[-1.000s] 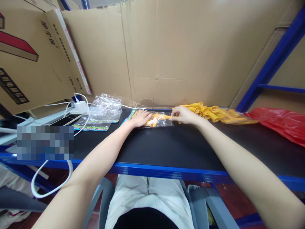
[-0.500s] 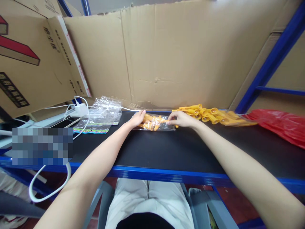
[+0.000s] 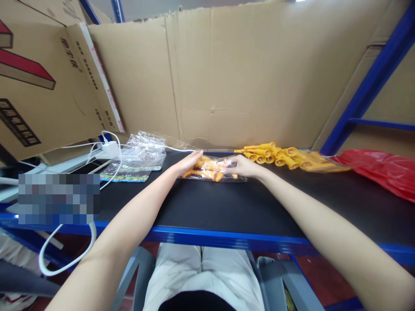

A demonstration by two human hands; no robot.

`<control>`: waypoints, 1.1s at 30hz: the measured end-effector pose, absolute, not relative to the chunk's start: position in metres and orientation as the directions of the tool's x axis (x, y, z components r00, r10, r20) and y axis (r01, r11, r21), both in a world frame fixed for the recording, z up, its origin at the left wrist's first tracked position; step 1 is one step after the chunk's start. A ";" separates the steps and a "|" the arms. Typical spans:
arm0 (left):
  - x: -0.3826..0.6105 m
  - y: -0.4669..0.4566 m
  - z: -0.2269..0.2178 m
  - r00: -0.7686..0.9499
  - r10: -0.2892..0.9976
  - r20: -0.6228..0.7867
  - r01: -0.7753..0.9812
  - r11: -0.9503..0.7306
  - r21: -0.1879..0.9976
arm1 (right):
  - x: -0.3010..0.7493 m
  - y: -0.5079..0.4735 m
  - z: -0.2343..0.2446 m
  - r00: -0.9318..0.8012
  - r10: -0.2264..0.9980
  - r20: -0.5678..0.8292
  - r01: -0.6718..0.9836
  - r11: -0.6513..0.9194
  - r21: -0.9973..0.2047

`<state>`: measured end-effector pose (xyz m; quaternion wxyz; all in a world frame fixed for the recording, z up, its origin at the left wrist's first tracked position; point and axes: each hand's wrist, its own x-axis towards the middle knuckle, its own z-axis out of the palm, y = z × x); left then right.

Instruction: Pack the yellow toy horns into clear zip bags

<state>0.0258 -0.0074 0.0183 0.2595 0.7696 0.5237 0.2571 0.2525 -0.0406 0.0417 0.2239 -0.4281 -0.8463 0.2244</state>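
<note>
A clear plastic bag (image 3: 241, 179) with several orange plastic pieces (image 3: 210, 164) inside lies on the black tabletop in front of me. My left hand (image 3: 190, 161) grips the bag's left end, its thumb and fingers close together. At the opposite end, my right hand (image 3: 244, 166) has its curled fingers on the plastic; some fingertips are hidden. Just behind and to the right of that hand lies a pile of yellow-orange horn-shaped pieces (image 3: 279, 154), partly in clear plastic.
Clear empty bags (image 3: 142, 151) with coloured edges lie at the left, near a white charger (image 3: 110, 149) and its cables. A red plastic bag (image 3: 379, 168) is at the right. Cardboard (image 3: 259, 77) stands behind, with a blue metal post (image 3: 366, 82) at the right and a blue table edge (image 3: 227, 239) in front.
The bag's orange pieces have shifted and spread slightly towards me. My right hand has moved a little and now reaches further over the bag's end. My left hand has shifted slightly right.
</note>
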 end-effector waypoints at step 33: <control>0.030 -0.003 0.008 0.337 0.933 0.128 0.242 -0.217 0.946 | 0.247 -0.035 0.036 -0.211 0.969 -0.125 0.475 -0.010 -0.880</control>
